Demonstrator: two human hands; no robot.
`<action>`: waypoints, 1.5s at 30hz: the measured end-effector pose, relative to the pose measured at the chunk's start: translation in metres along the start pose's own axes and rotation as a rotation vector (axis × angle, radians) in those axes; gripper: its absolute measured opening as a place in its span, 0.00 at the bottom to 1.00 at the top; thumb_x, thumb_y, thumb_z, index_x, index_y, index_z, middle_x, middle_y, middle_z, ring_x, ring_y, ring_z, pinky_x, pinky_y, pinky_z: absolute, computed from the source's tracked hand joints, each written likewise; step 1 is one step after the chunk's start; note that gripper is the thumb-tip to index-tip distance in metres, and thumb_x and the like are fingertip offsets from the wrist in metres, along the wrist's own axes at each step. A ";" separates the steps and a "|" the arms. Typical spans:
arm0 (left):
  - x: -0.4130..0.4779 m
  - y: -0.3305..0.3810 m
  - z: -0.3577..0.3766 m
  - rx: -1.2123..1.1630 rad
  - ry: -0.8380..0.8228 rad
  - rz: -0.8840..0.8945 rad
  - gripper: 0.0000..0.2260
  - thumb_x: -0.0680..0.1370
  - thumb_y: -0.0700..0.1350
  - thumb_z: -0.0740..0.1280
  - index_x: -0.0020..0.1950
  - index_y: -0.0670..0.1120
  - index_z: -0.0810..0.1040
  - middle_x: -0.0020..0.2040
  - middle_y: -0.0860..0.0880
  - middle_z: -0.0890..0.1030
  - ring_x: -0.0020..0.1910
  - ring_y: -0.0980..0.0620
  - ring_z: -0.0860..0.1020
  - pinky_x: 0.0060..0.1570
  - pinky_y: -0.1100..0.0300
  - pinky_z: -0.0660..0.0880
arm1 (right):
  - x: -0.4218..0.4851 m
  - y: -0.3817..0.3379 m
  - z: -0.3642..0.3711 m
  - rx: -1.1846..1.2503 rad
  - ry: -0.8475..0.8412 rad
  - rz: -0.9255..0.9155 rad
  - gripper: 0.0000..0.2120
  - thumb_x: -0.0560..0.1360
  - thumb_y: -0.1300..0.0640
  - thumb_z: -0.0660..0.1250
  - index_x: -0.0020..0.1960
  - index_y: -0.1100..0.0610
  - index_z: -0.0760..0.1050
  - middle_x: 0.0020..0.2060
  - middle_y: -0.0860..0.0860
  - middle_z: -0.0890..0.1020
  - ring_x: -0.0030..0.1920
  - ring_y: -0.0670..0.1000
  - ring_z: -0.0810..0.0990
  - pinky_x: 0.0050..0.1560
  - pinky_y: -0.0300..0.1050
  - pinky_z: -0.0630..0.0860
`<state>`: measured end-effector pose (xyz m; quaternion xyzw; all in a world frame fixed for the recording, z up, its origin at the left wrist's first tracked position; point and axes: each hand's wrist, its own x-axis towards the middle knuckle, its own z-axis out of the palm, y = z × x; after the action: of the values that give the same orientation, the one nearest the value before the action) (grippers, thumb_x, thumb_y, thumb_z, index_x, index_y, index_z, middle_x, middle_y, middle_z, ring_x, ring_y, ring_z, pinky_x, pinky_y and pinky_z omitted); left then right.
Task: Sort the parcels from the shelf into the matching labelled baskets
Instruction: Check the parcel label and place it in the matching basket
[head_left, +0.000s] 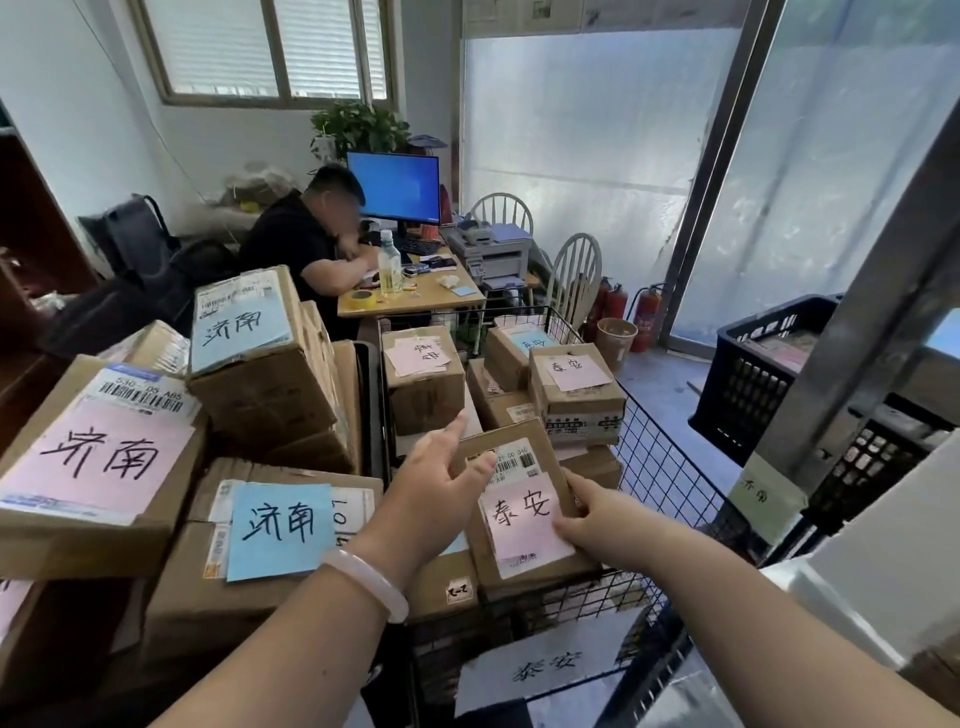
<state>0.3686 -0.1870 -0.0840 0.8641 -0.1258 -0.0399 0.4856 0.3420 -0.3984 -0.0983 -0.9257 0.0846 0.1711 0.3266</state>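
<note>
Two hands are setting a brown cardboard parcel with a pink note (519, 499) into the black wire basket (670, 483): the right hand (587, 514) is pinching its near right edge, and the left hand (441, 478) is resting open-fingered on its left side.

Lower centre, a parcel (519, 499) carries a pink note (524, 519) reading 泰安; at left, the pink sheet (98, 457) and blue sheet (280, 525) read 济南.

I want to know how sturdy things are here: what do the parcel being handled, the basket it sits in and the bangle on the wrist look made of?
The parcel looks like brown corrugated cardboard, matte and creased, with a pink paper note stuck on. The basket appears to be black coated metal wire, seen from its thin open grid. The bangle is pale, smooth and glossy, possibly jade or glass; the picture cannot settle which.
</note>
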 end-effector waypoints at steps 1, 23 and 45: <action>-0.001 0.000 0.002 0.056 -0.012 0.019 0.28 0.81 0.59 0.61 0.80 0.57 0.57 0.77 0.51 0.63 0.72 0.53 0.63 0.66 0.56 0.63 | -0.001 0.001 0.002 -0.006 -0.007 0.000 0.33 0.78 0.45 0.61 0.78 0.38 0.48 0.47 0.36 0.77 0.43 0.40 0.80 0.34 0.31 0.74; -0.090 0.099 0.191 0.194 -0.469 0.807 0.32 0.76 0.61 0.64 0.78 0.64 0.56 0.79 0.55 0.58 0.77 0.54 0.53 0.74 0.57 0.50 | -0.261 0.110 0.032 -0.258 1.028 0.286 0.33 0.76 0.37 0.59 0.76 0.34 0.47 0.74 0.32 0.49 0.72 0.31 0.39 0.70 0.38 0.44; -0.132 0.170 0.251 -0.218 -0.372 0.267 0.39 0.60 0.66 0.71 0.71 0.63 0.68 0.66 0.55 0.65 0.65 0.51 0.70 0.66 0.53 0.71 | -0.361 0.202 0.004 -0.036 0.961 0.155 0.31 0.76 0.41 0.63 0.74 0.32 0.51 0.77 0.40 0.56 0.72 0.34 0.49 0.69 0.34 0.50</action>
<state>0.1625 -0.4454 -0.0783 0.7600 -0.3212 -0.1472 0.5455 -0.0478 -0.5354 -0.0833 -0.8965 0.2917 -0.2502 0.2207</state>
